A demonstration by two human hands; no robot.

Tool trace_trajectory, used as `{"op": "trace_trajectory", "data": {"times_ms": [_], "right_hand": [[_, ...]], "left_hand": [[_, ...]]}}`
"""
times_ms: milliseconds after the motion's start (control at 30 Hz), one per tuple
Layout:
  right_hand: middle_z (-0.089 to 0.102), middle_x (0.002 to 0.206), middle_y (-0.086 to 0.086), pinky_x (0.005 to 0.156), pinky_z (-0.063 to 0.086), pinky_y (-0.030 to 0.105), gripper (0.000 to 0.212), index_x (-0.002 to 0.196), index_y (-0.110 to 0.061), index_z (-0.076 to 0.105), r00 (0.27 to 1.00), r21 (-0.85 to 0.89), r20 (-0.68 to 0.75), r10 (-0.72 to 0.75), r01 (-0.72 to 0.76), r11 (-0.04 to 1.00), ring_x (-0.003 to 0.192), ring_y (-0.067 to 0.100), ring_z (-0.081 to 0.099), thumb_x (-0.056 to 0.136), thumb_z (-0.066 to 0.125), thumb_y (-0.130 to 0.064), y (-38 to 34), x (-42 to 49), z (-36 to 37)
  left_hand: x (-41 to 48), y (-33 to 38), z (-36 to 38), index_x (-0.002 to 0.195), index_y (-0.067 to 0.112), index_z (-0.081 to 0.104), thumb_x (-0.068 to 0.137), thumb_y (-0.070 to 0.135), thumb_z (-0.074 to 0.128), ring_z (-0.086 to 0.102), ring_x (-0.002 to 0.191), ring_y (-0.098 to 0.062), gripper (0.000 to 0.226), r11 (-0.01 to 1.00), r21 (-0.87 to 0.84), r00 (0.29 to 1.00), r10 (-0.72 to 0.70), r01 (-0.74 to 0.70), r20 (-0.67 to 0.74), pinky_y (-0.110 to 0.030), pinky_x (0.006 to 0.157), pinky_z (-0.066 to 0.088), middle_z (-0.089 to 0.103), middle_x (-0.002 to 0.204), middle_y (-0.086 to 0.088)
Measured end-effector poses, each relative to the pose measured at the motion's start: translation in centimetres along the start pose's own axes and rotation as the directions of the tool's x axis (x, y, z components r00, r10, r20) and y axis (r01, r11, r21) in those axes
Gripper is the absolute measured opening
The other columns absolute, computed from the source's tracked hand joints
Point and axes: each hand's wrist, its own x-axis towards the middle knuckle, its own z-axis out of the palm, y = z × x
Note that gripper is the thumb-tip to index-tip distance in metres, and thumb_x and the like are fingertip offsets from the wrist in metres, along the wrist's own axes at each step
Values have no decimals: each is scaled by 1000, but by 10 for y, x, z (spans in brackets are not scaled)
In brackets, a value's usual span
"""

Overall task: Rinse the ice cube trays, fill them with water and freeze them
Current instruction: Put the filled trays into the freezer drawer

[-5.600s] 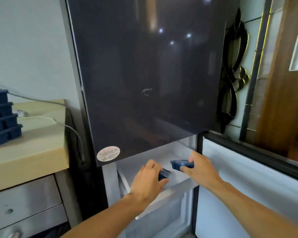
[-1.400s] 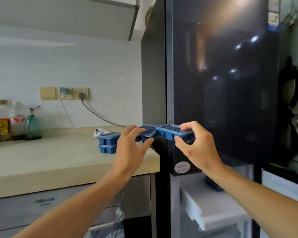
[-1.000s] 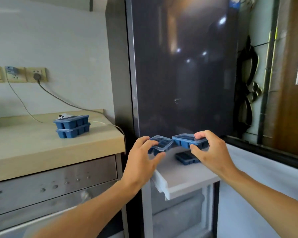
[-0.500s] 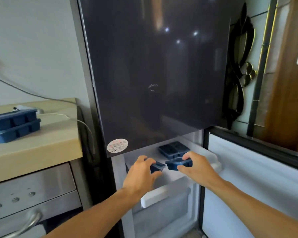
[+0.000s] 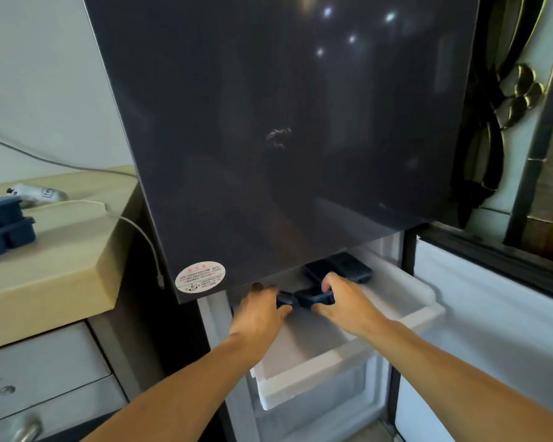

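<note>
I look down at two bare forearms reaching into a white freezer drawer (image 5: 348, 362) pulled out under the dark, glossy upper fridge door (image 5: 284, 122). My left hand (image 5: 262, 309) grips a small dark blue ice tray (image 5: 284, 298), fingers (image 5: 259, 287) curled over its top and the thumb on its near side. My right hand (image 5: 342, 301) pinches a second blue tray (image 5: 313, 298) the same way, fingers curled over the far edge. The two trays sit level, end to end between the hands, almost touching; what shows of each runs left to right, above the drawer's rear half.

Just behind them, at the back of the drawer, more dark trays (image 5: 339, 267) lie flat, long axis slanting left to right. The door's lower edge hangs close over the knuckles. The near half of the drawer floor is bare white. To the right the lower door (image 5: 492, 314) stands open.

On the left, the pale desk (image 5: 55, 260) carries two stacked blue trays (image 5: 4, 228) at the picture's edge, well apart from the hands.
</note>
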Motion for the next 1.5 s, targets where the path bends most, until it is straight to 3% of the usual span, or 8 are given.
{"op": "trace_trajectory", "data": {"times_ms": [167, 300, 567, 633, 833, 1100, 1233, 1500], "right_hand": [[60, 114, 7, 79, 44, 33, 22, 104, -12, 62, 988, -110, 149, -27, 44, 993, 98, 25, 57, 90, 73, -24, 7, 9, 8], [56, 123, 7, 93, 48, 38, 18, 107, -8, 70, 992, -195, 82, -99, 113, 974, 111, 29, 53, 93, 67, -19, 6, 7, 7], [56, 88, 2, 57, 38, 34, 12, 87, -25, 51, 987, -246, 149, -56, 92, 965, 78, 28, 56, 96, 59, -27, 0, 1, 8], [63, 99, 6, 62, 45, 35, 3, 98, -22, 58, 981, -222, 182, -64, 104, 970, 85, 28, 60, 95, 58, -24, 0, 5, 9], [59, 138, 12, 90, 53, 41, 44, 140, -22, 53, 968, -237, 244, -60, 120, 964, 116, 33, 59, 96, 52, -15, -5, 17, 14], [52, 148, 8, 95, 50, 35, 54, 149, -27, 44, 962, -230, 265, -63, 126, 965, 124, 31, 55, 98, 53, -14, -11, 15, 19], [57, 143, 7, 88, 51, 34, 45, 142, -26, 49, 974, -210, 202, -101, 144, 967, 118, 30, 59, 98, 56, -19, -18, 2, 14], [63, 132, -2, 97, 51, 35, 34, 137, -21, 57, 970, -249, 24, -243, 241, 938, 120, 18, 56, 104, 50, -21, -55, -54, -10]], "left_hand": [[6, -5, 6, 107, 9, 68, 100, 21, 57, 66, 94, -32, 18, 996, 83, 978, -5, -12, 206, -41, 84, 58, 68, 105, -14], [9, -2, 10, 114, 13, 66, 101, 26, 56, 66, 100, -33, 21, 977, 194, 962, 33, -88, 271, -41, 85, 56, 66, 111, -13], [16, 6, 20, 132, 18, 55, 103, 32, 48, 59, 116, -34, 33, 936, 320, 947, 36, -144, 320, -42, 89, 47, 56, 129, -10], [19, 5, 23, 137, 18, 51, 102, 28, 46, 56, 120, -33, 36, 932, 331, 942, 27, -144, 333, -42, 91, 46, 53, 133, -10], [37, -9, 23, 145, 14, 42, 103, 20, 44, 49, 129, -33, 43, 934, 318, 922, 28, -162, 387, -40, 100, 43, 46, 143, -12], [29, -13, 15, 146, 19, 39, 99, 32, 50, 48, 130, -32, 49, 932, 310, 919, 58, -190, 390, -42, 101, 42, 45, 144, -9], [8, -12, 1, 145, 23, 41, 99, 40, 53, 50, 128, -31, 50, 944, 236, 935, 146, -229, 323, -43, 102, 44, 47, 141, -6], [-56, -23, -50, 145, 24, 42, 102, 40, 50, 51, 128, -24, 46, 918, 149, 927, 348, -367, 142, -41, 103, 47, 50, 144, 0]]}}
